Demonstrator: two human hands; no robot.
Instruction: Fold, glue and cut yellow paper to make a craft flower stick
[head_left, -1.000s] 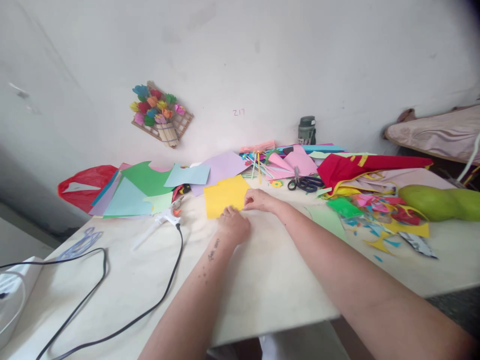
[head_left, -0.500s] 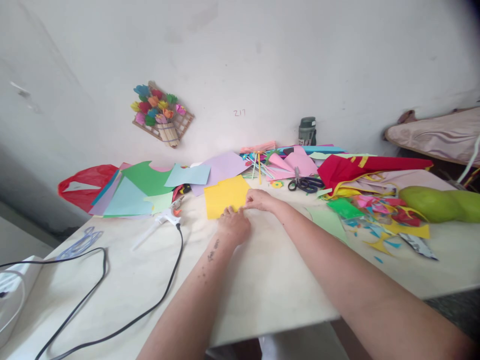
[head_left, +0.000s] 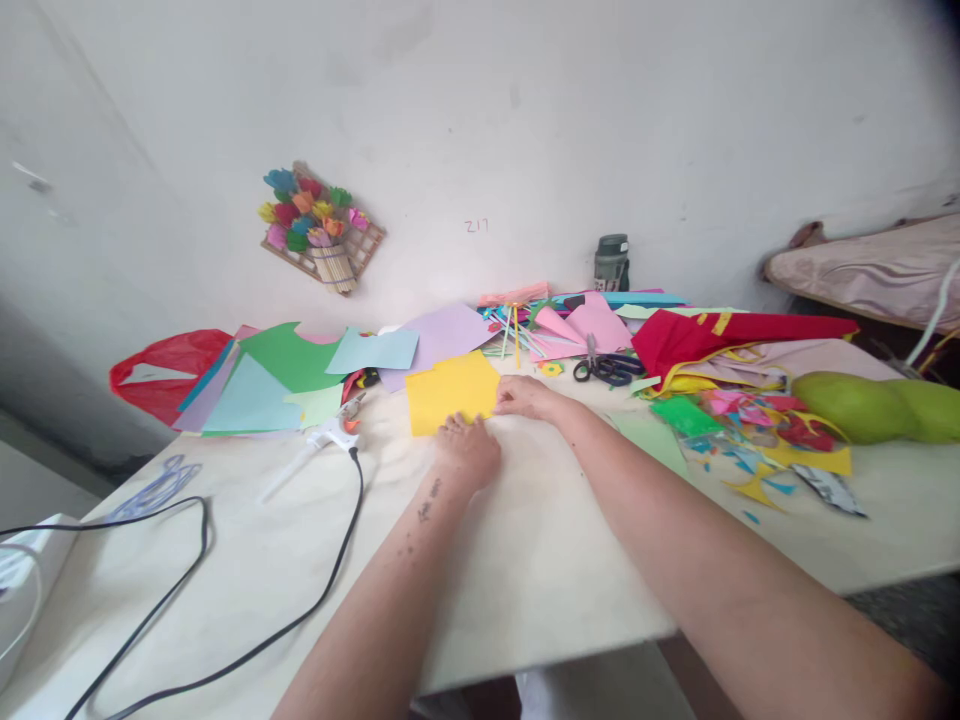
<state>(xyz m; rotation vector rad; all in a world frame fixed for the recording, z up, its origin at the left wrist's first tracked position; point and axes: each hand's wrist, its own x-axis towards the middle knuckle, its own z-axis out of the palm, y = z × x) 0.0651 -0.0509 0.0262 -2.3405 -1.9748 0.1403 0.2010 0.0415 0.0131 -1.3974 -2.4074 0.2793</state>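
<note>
A sheet of yellow paper (head_left: 446,390) lies on the table before me. My left hand (head_left: 469,450) rests on its front edge, palm down, with the fingertips laid on the paper. At the right edge of the sheet, my right hand (head_left: 525,398) has its fingers closed in a pinch on the paper. Just behind the sheet lies lilac paper (head_left: 442,335). A white hot glue gun (head_left: 322,440) lies to the left of my left hand, its black cord looping toward me. Two pairs of scissors (head_left: 607,370) lie beyond my right hand.
Coloured paper sheets (head_left: 247,390) and a red plastic bag (head_left: 161,375) lie at the back left. A white power strip (head_left: 30,590) is at the left edge. Paper scraps (head_left: 757,480), a red cloth (head_left: 720,335) and green objects (head_left: 862,408) lie right. A bottle (head_left: 612,262) stands behind.
My right hand has shifted slightly up along the right edge of the yellow paper. The left hand stays in place, and the whole view has moved a little.
</note>
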